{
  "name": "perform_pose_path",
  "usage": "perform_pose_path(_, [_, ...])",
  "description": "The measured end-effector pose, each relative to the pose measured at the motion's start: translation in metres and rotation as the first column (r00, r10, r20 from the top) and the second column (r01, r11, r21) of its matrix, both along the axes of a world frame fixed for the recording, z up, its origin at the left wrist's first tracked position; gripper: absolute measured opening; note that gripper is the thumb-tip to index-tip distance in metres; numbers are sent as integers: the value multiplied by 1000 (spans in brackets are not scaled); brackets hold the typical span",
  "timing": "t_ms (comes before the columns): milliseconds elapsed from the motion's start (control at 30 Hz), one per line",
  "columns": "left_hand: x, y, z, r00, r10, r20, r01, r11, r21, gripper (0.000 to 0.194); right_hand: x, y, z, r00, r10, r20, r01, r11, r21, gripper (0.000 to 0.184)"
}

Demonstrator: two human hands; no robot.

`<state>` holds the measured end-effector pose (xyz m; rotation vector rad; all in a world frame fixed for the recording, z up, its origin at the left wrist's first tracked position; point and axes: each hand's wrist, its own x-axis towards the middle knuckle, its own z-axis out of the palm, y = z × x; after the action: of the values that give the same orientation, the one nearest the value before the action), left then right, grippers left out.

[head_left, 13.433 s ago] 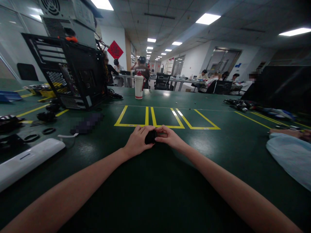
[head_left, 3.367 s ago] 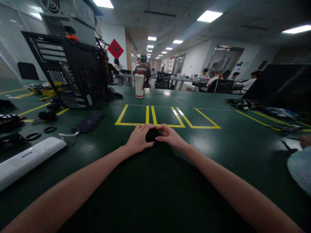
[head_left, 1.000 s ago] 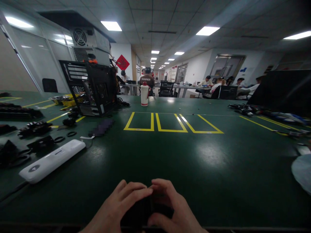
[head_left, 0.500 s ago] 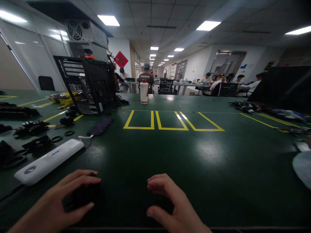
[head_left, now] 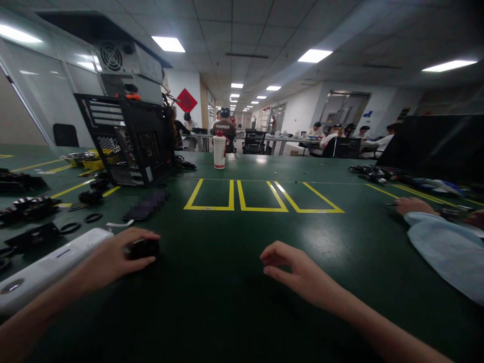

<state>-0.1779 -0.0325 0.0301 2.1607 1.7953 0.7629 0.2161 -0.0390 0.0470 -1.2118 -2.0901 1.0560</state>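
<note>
My left hand (head_left: 126,252) is curled around a small black object (head_left: 144,248), thumb below and fingers above it. What kind of thing it is cannot be made out in the dim light. Just behind that wrist lies a white power strip or similar long white device (head_left: 71,250). My right hand (head_left: 285,264) hovers over the green tabletop (head_left: 212,292) with bent fingers and the thumb apart, holding nothing. Ahead of both hands, yellow tape outlines (head_left: 260,208) mark the table.
Left of me are a dark phone-like slab (head_left: 145,205), black rings (head_left: 93,218), black parts (head_left: 32,237) and an open computer case (head_left: 139,136). A white cup (head_left: 219,151) stands farther back. At right, another person's hand (head_left: 414,205) reaches in near cables and tools (head_left: 372,174).
Both my hands have moved forward over the table, the left with the black object, the right also farther right. Another person's hand and sleeve have reached in from the right.
</note>
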Motion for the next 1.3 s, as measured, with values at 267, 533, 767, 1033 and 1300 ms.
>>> perform_pose_path(267, [158, 115, 4, 902, -407, -142, 427, 887, 174, 40, -46, 129, -33, 929, -71, -363, 19, 989, -146, 38])
perform_pose_path(533, [170, 135, -22, 944, -284, 168, 260, 954, 152, 68, -49, 161, -55, 812, -159, -562, -37, 946, -321, 35])
perform_pose_path(767, [181, 138, -40, 933, -178, 314, 142, 981, 134, 59, -47, 161, -59, 757, -209, -619, -9, 944, -330, 29])
perform_pose_path(1033, [178, 136, -29, 939, -317, 135, 289, 938, 193, 70, -40, 153, -57, 716, -157, -680, -70, 954, -293, 34])
perform_pose_path(1300, [174, 128, -23, 921, -387, 40, 361, 889, 281, 66, -46, 144, -57, 761, -110, -639, 10, 987, -158, 33])
